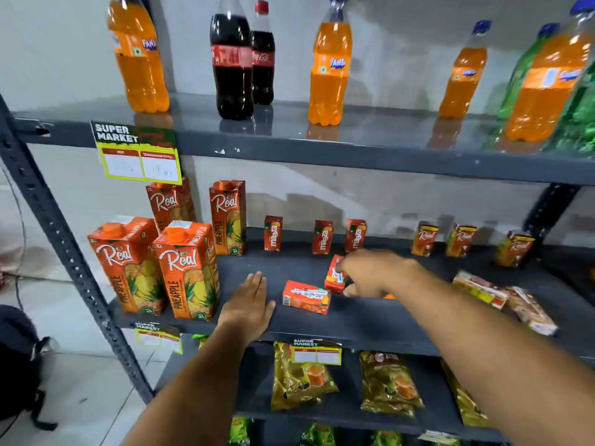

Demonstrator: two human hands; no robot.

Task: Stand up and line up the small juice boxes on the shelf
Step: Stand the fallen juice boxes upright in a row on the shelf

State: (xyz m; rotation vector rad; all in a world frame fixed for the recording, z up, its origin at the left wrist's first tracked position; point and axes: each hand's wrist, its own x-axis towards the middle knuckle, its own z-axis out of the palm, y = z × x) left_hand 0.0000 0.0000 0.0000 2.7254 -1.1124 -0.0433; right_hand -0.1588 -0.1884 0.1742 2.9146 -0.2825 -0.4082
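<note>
On the dark middle shelf (370, 320), three small red Maaza juice boxes (322, 237) stand upright in a row at the back. Further right stand three small Real juice boxes (425, 238). One Maaza box (306, 297) lies flat near the front. My right hand (373, 272) grips another Maaza box (335, 275), tilted partly up from the shelf. My left hand (249, 305) rests flat, palm down, on the shelf left of the lying box, holding nothing. Two small Real boxes (505, 299) lie on their sides at the right.
Several tall Real pineapple cartons (188, 268) stand at the left of the same shelf. Soda bottles (231, 59) line the shelf above. Gold pouches (388, 384) sit on the shelf below. A black bag (19, 358) lies on the floor at left.
</note>
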